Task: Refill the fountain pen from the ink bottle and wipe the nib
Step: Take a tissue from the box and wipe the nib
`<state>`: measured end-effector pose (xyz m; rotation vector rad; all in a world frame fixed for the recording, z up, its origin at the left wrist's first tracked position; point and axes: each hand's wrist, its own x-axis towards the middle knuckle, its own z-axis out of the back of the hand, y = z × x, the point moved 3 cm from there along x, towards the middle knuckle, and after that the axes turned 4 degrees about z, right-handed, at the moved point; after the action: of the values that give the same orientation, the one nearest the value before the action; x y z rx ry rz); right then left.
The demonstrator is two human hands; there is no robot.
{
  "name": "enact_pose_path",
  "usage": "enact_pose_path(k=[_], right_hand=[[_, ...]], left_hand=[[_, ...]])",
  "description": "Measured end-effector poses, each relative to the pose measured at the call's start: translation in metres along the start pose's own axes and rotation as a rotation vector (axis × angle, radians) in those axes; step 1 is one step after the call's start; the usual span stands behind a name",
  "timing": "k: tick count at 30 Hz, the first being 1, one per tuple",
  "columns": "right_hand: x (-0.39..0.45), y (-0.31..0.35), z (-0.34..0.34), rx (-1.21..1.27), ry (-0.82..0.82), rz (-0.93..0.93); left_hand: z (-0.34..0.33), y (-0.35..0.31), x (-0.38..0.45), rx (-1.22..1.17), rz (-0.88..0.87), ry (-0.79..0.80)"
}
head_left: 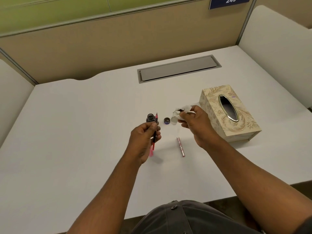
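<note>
My left hand [144, 138] grips a pink fountain pen [155, 130], nib pointing up and away, with a pink translucent part sticking out below the fingers. Just behind the nib stands the open ink bottle [150, 118] with dark ink. Its loose cap [166, 120] lies to the right, open side up. My right hand [195, 123] is shut on a crumpled white tissue [179, 114] marked with a dark ink stain. The tissue is held apart from the nib. A pink patterned pen barrel [180, 147] lies on the table between my hands.
A beige floral tissue box [217, 114] with an oval slot stands right of my right hand. A grey cable hatch [179, 69] is set into the white table [76, 132] farther back. Partition walls enclose the back and both sides.
</note>
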<state>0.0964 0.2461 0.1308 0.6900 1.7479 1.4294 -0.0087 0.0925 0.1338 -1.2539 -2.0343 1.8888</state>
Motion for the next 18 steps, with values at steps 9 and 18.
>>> enact_pose_path(k=[9, 18], right_hand=[[-0.016, 0.011, -0.021, -0.348, 0.012, 0.317], [-0.022, 0.0, -0.03, 0.043, 0.118, 0.095]], left_hand=[[-0.01, 0.01, 0.002, 0.144, -0.066, 0.001], [-0.01, 0.008, 0.0, 0.34, -0.228, -0.118]])
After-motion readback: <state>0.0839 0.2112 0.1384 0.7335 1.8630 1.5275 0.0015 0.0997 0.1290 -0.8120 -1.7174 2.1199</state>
